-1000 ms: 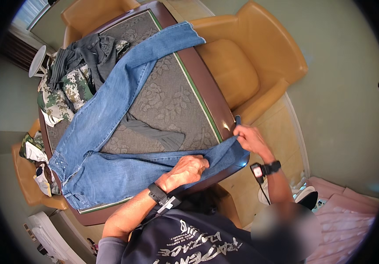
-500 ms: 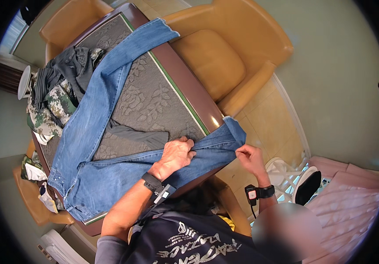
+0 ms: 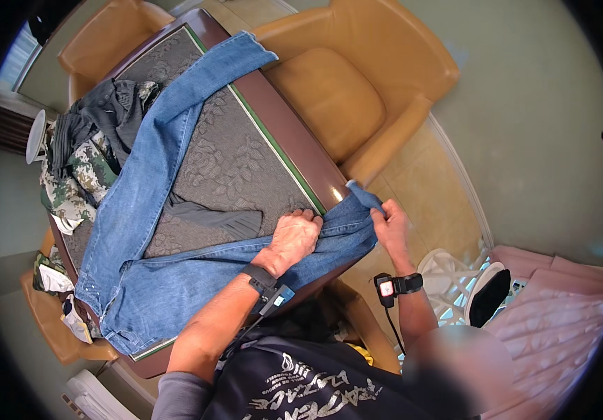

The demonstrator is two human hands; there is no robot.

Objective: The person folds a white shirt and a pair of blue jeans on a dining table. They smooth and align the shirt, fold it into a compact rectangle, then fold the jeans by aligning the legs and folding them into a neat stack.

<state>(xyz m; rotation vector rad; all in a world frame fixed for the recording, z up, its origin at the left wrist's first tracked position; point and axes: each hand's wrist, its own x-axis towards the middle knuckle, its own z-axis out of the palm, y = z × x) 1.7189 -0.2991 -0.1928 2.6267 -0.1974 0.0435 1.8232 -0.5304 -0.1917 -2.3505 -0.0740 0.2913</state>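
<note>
A pair of blue jeans [image 3: 154, 161] lies across the table with its legs spread in a V and the waist at the near left. My left hand [image 3: 294, 239] is closed on the upper edge of the nearer leg, close to the table's right border. My right hand [image 3: 391, 227] pinches that leg by its hem, past the table's edge. The other leg stretches to the far side, its frayed hem over the rim. Between the legs a dark grey sleeve-like piece of cloth [image 3: 221, 215] lies flat, ending near my left hand.
Camouflage clothing [image 3: 91, 171] and a dark grey garment [image 3: 109, 112] are heaped at the table's left. The patterned grey tabletop [image 3: 228, 157] has a brown border. A tan armchair [image 3: 329, 98] stands at the far right, a white rack [image 3: 448, 280] and pink fabric [image 3: 546, 315] at the lower right.
My right hand has moved up and slightly left with the hem. My left hand has shifted a little right along the nearer leg.
</note>
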